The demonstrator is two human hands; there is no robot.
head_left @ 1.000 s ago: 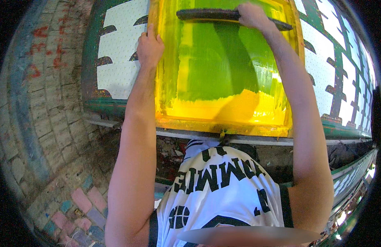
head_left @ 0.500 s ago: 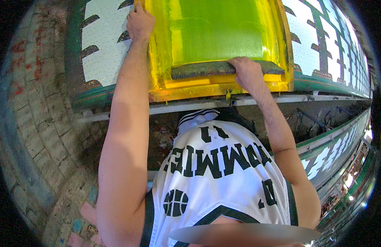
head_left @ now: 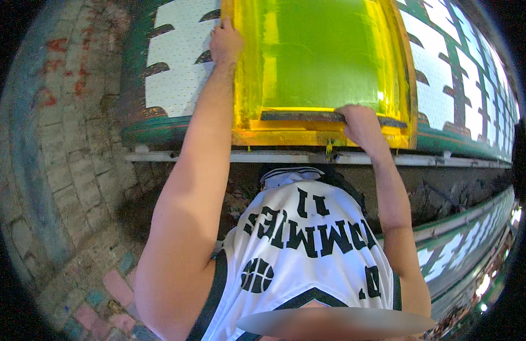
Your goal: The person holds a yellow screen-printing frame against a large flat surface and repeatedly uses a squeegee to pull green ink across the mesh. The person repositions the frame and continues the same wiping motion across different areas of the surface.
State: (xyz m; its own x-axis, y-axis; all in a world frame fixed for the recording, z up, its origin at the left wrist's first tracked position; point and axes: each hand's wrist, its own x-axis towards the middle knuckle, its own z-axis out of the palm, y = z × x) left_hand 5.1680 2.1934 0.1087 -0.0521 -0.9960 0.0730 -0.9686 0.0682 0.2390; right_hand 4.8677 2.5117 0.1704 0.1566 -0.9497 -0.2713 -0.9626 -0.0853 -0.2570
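A screen-printing frame (head_left: 239,108) with yellow-stained wooden sides and a green-yellow mesh lies in front of me on the long green table. My left hand (head_left: 226,43) grips the frame's left side, well away from me. Near the frame's closest end, my right hand (head_left: 360,126) is closed over the top of a dark, wide squeegee (head_left: 300,116), right of its middle. The squeegee lies crosswise inside the frame, its fingers-side edge partly hidden by my hand. Yellow ink shows along both sides of the mesh and in front of the squeegee.
White cut fabric pieces (head_left: 180,51) lie on the green table (head_left: 155,132) left of the frame, with more pieces (head_left: 426,74) to the right. A metal rail (head_left: 263,157) runs along the table's near edge. Behind me at right stands another table with white pieces (head_left: 445,256). Brick paving (head_left: 64,187) spreads left.
My right hand has drawn the squeegee slightly toward me and tipped it, so its face looks narrower. My left hand keeps its hold on the frame. The whole view has shifted.
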